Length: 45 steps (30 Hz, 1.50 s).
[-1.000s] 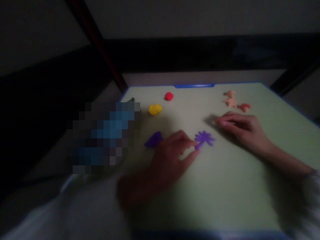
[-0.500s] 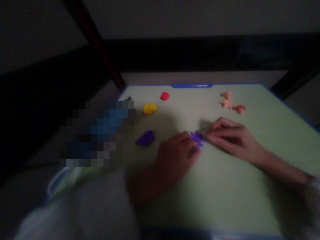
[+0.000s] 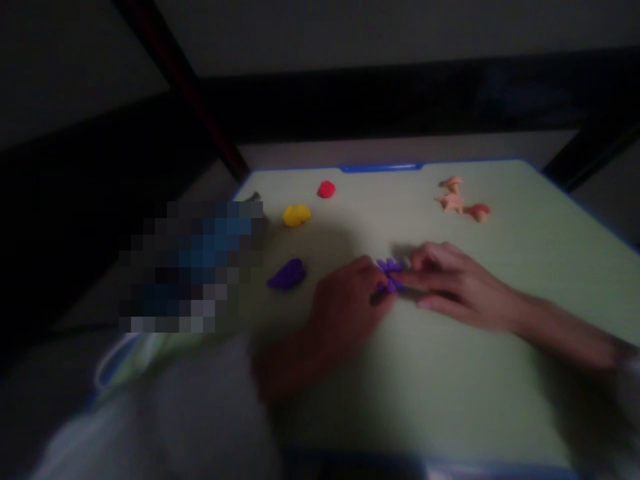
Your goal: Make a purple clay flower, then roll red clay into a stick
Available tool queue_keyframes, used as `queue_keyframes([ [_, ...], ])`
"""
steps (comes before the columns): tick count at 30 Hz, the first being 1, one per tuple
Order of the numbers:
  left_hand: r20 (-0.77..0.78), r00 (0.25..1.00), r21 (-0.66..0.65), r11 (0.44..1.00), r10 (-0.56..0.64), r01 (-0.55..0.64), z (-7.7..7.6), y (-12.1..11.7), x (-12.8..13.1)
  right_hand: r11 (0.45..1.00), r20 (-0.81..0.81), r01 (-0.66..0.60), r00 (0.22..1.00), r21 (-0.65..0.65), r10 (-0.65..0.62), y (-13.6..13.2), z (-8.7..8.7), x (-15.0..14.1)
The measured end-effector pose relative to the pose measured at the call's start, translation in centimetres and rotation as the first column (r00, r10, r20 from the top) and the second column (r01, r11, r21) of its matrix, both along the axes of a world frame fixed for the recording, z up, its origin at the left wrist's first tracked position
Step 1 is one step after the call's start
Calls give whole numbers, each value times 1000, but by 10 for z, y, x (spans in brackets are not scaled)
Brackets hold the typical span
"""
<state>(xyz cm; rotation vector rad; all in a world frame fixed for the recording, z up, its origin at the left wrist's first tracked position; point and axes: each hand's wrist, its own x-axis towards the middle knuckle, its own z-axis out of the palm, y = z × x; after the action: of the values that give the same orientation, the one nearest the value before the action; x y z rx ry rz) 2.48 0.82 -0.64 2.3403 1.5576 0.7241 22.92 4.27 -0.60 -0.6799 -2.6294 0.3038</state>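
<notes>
A small purple flower of modelling clay (image 3: pixel 391 267), with several thin petals, lies on the pale board between my hands. My left hand (image 3: pixel 347 300) is closed at the flower's left side, its thumb and forefinger around the petals; part of the flower is hidden behind them. From the right, my right hand (image 3: pixel 465 287) reaches in with its forefinger stretched out, the tip touching the middle of the flower. The right thumb is apart from that finger, and the other fingers are curled. A purple clay lump (image 3: pixel 288 275) lies left of my left hand.
A yellow clay lump (image 3: pixel 297 215) and a red one (image 3: pixel 327 189) lie toward the back left. Peach and red clay shapes (image 3: pixel 453 202) lie at the back right. The board (image 3: pixel 480 413) has a blue rim. A blurred-out bluish item (image 3: pixel 210 247) is at the left edge.
My right hand has come left to the flower, and its forefinger now presses the middle. The stalk-like purple piece seen earlier at the flower no longer sticks out. My left hand stays at the flower.
</notes>
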Motion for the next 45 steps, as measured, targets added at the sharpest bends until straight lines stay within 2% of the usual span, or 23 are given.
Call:
queue_keyframes([
  [12,84,996,-41,999,-6,10,0,0,-3,1000,19,17,1000,5,-17,0,-1,0],
  [17,141,990,-66,997,-17,26,3,-2,-12,1000,-25,16,1000,-24,-17,0,1,0],
  [22,172,984,-72,996,-40,53,1,-1,-10,998,-16,13,1000,-53,-14,0,1,0],
  [26,170,984,-48,997,-54,63,-2,1,-7,998,-9,5,1000,-60,-5,0,1,0],
  [34,147,989,-83,995,-36,48,1,1,-8,999,14,-4,1000,-47,5,1,1,-1],
  [45,119,991,-39,997,-65,70,-1,0,-8,999,23,-20,1000,-43,21,1,2,-2],
])
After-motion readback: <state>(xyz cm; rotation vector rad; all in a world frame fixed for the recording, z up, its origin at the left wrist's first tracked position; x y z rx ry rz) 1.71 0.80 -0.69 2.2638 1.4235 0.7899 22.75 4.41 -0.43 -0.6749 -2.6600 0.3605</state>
